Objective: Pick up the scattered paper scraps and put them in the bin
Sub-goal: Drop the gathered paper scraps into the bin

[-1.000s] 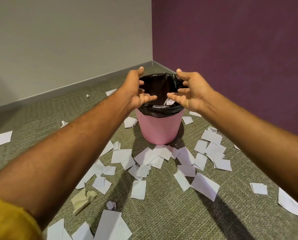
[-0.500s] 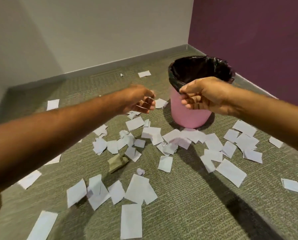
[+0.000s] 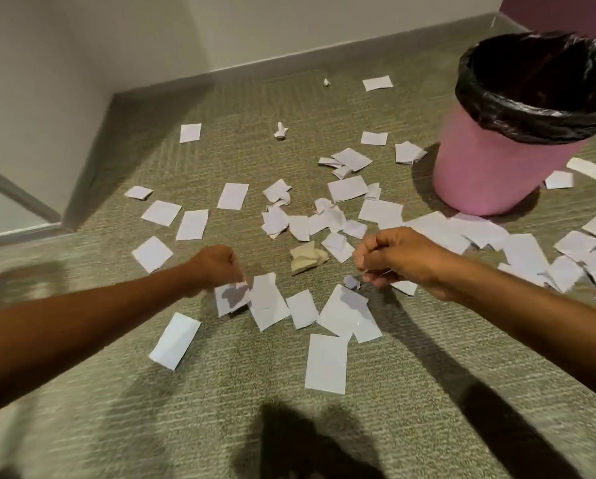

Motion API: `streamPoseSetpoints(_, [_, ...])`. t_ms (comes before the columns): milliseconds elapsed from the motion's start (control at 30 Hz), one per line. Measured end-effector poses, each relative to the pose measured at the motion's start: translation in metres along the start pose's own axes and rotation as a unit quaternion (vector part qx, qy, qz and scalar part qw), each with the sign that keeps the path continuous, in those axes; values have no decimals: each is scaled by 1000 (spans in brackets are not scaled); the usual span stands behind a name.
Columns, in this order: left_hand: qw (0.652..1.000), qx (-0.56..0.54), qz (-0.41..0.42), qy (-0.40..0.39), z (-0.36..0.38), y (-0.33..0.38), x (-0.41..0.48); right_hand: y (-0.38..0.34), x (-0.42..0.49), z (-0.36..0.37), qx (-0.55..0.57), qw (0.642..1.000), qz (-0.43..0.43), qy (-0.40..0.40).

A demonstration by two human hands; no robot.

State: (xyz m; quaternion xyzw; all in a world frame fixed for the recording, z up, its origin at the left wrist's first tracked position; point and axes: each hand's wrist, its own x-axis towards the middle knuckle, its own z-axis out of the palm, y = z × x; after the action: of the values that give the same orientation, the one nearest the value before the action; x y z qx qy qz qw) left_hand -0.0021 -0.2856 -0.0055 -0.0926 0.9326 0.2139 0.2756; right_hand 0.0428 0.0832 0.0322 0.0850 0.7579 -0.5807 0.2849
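Both hands are now low over the carpet (image 3: 220, 409). One second ago they were held above the opening of the bin with fingers spread; half a second ago they were drawing back with fingers closing. So one load seems to be delivered, and I judge that the next gathering begins here.

The left hand (image 3: 217, 267) is curled into a loose fist, knuckles up, with the forearm stretched forward from the lower left. I see no paper inside it. It hangs just over a white scrap (image 3: 232, 299) and throws a shadow on it, so it is probably not yet touching.

The right hand (image 3: 393, 257) is also curled, palm down. A thin pale line shows among its fingers, but the picture is blurred there and I cannot tell if it holds something. A small crumpled scrap (image 3: 351, 281) lies just beside its fingertips.

The pink bin (image 3: 479, 174), with a black liner, stands at the upper right, well apart from both hands. Many paper scraps (image 3: 326, 363) lie on the floor between and around the hands, and a beige crumpled piece (image 3: 306, 259) lies between them. Most of the task remains.
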Motion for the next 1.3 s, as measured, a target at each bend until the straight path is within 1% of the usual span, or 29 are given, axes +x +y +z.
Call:
streamPoseSetpoints(33, [999,28,-26,22,2,-19,-3,11,1,10,0,1000,9,-5])
streamPoseSetpoints(67, [997,52,-51,25,4,-35,-6,22,2,18,-1,1000,17,-12])
streamPoseSetpoints(133, [992,74,-106,-3,6,-63,-15,39,2,31,-2,999,29,-32])
streamPoseSetpoints(200, [988,70,-136,-29,11,-88,-17,51,3,38,2,998,39,-42])
streamPoseSetpoints(233, [988,65,-138,-30,15,-98,-18,55,3,40,4,998,43,-40])
streamPoseSetpoints(333, [986,79,-144,-1,27,-115,-16,64,6,44,16,998,55,-28])
streamPoseSetpoints(533, [987,26,-156,-8,24,-115,-17,80,10,44,45,997,56,-17])
streamPoseSetpoints(667, [987,-17,-157,14,29,-118,-17,94,10,45,46,997,60,-14])
streamPoseSetpoints(800, [991,-27,-129,4,29,-121,-15,104,6,49,-3,999,44,-13])
streamPoseSetpoints(833, [992,-35,-123,-2,26,-122,-14,105,4,51,-27,999,30,-10])
streamPoseSetpoints(900, [992,-60,-105,-22,18,-127,-9,109,0,57,-113,993,-21,3])
streamPoseSetpoints(967, [993,-69,-76,-62,10,-130,-7,115,-6,66,-222,972,-77,-2])
streamPoseSetpoints(1000, [992,-72,-63,-81,7,-129,-7,119,-10,72,-282,953,-108,-10])
streamPoseSetpoints(1100, [990,-72,-12,-119,-4,-119,-13,131,-19,91,-438,875,-203,-38])
streamPoseSetpoints(1167, [990,-60,22,-129,-11,-111,-13,137,-20,100,-512,824,-237,-47])
streamPoseSetpoints(1200, [990,-48,37,-131,-15,-107,-11,139,-19,104,-536,807,-243,-45])
streamPoseSetpoints(1233, [990,-34,51,-131,-19,-102,-9,139,-18,106,-548,799,-245,-40])
streamPoseSetpoints(1300, [989,9,81,-122,-24,-92,-3,138,-15,109,-546,801,-243,-34])
